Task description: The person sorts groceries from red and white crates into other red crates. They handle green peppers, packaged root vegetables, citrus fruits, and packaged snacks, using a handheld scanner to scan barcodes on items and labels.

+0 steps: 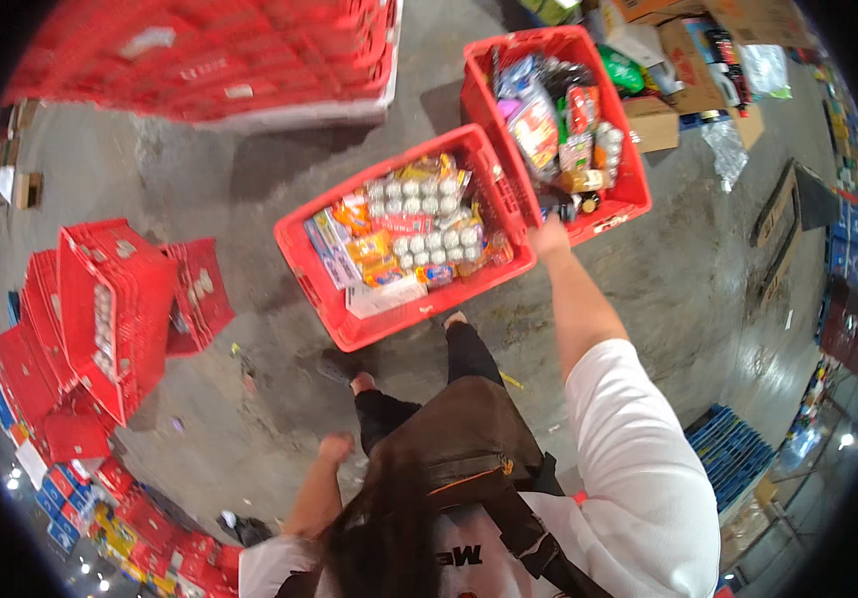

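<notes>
My right hand (pixel 551 238) is at the near left corner of a full red plastic crate (pixel 627 153), its fingers closed over the rim. Bottles, packets and bagged goods fill that crate; a dark-capped bottle (pixel 565 211) lies close to my fingers. Just left of it, seemingly touching, sits a second red crate (pixel 391 329). Inside this one are clear-wrapped packs of round whitish items (pixel 436 248), orange packets (pixel 369 245) and a white box (pixel 386 297). My left hand (pixel 336 446) hangs low beside my leg, away from both crates, with nothing visible in it. Its fingers are blurred.
Stacked red crates (pixel 219 60) stand at the upper left. More red crates (pixel 129 284) lie tipped on the left. Cardboard boxes (pixel 687 67) and loose packaging are at the upper right. Blue pallets (pixel 731 452) are stacked at the lower right. A dark bag (pixel 459 433) hangs across my front.
</notes>
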### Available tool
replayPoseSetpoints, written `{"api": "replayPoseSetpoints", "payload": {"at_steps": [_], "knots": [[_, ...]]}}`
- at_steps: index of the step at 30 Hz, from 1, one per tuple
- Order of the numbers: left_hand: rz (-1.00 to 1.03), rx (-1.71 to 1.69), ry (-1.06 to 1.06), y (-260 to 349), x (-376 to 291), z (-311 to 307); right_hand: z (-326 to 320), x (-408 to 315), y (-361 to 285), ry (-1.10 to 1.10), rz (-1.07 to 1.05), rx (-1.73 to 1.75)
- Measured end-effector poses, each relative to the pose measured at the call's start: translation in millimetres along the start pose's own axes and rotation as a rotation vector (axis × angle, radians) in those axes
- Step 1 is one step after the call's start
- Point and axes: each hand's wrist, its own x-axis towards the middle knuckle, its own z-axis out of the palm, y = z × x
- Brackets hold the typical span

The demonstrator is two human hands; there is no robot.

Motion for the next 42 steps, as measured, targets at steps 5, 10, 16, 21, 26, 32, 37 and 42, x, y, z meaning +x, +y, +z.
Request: {"api": "replayPoseSetpoints", "payload": {"at_steps": [5,10,16,21,26,32,37,42], "knots": [[-0.599,-0.661,0.527,-14.4,135.9,-54.7,53.3,70.3,-19.8,0.063,-0.210,-0.177],[-0.600,-0.963,1.107,-49.2,232.5,-141.2,91.4,106.4,-17.5,0.046,-0.292,-0.205],[-0.350,-1.471,0.973,-81.5,303.1,-183.9,101.9,111.4,-26.5,0.248,-0.329,-0.162],[-0.698,-1.247,1.040,-87.7,327.2,-179.8,78.9,85.4,-52.1,0.295,-0.189,-0.142],[-0.303,-1.818,0.775,-157.6,268.1,-168.3,60.8,-45.3,-96.5,0.149,-0.326,0.376],[-0.228,-2.226,0.799,-234.4,112.4,-71.3,86.5,-199.5,-170.5,0.022,-0.334,0.513],[-0.577,-2.183,1.106,-231.3,-153.7,37.8,93.7,-325.1,-227.6,-0.275,-0.481,0.303],[-0.815,-2.313,1.322,-94.3,-419.3,115.1,106.1,-476.4,-320.0,-0.689,-0.756,0.087]]}}
